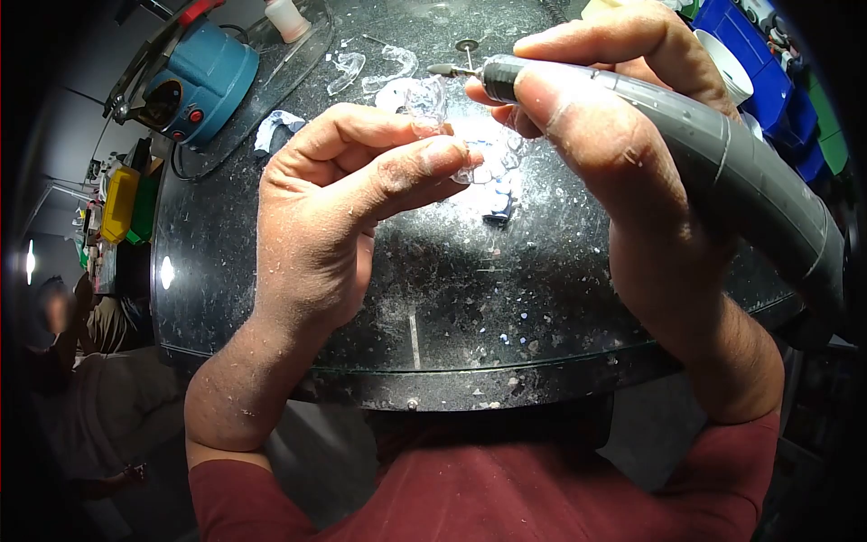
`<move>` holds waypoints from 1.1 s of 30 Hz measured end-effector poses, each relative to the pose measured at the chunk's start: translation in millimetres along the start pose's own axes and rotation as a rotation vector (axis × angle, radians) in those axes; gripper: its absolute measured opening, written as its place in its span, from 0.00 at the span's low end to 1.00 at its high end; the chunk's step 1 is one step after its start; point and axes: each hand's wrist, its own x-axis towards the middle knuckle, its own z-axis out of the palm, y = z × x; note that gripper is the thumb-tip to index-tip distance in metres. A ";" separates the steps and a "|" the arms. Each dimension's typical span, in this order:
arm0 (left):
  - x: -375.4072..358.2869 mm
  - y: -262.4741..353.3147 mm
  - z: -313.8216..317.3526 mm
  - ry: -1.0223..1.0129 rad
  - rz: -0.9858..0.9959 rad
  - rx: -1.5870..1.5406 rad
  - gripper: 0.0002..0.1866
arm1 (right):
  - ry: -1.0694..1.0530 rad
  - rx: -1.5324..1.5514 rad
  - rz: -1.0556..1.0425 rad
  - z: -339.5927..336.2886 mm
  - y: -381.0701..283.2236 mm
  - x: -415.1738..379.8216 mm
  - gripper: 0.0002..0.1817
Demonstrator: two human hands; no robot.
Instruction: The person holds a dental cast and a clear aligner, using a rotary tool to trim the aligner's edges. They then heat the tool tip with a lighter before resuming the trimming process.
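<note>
Between the thumb and fingers of my left hand [361, 176] is a clear plastic dental tray [426, 99], raised above the dark bench. My right hand [614, 135] is wrapped round a grey rotary handpiece [673, 113], whose pointed bur [442, 70] sits just above the clear tray; whether they touch I cannot tell. Other clear trays [390, 68] lie on the bench beyond my left hand. A blue and white piece [498, 203] rests below the brightly lit spot.
The speckled black bench [452, 307] bears dust and crumbs. A teal machine [208, 81] with a cable stands at the back left, near a white bottle [286, 20]. Blue bins [745, 54] and a white cup [725, 68] are at the right. Another person [90, 361] sits far left.
</note>
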 end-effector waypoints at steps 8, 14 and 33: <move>0.0 0.5 0.7 -0.004 -0.001 0.005 0.08 | -0.002 0.014 0.023 -0.4 -1.3 0.2 0.12; 0.3 0.7 0.7 -0.003 -0.004 -0.010 0.07 | -0.002 0.025 0.040 0.9 -3.0 0.0 0.12; -0.1 1.0 2.5 0.019 -0.015 0.008 0.06 | 0.002 0.059 0.099 -1.1 -7.9 -6.5 0.12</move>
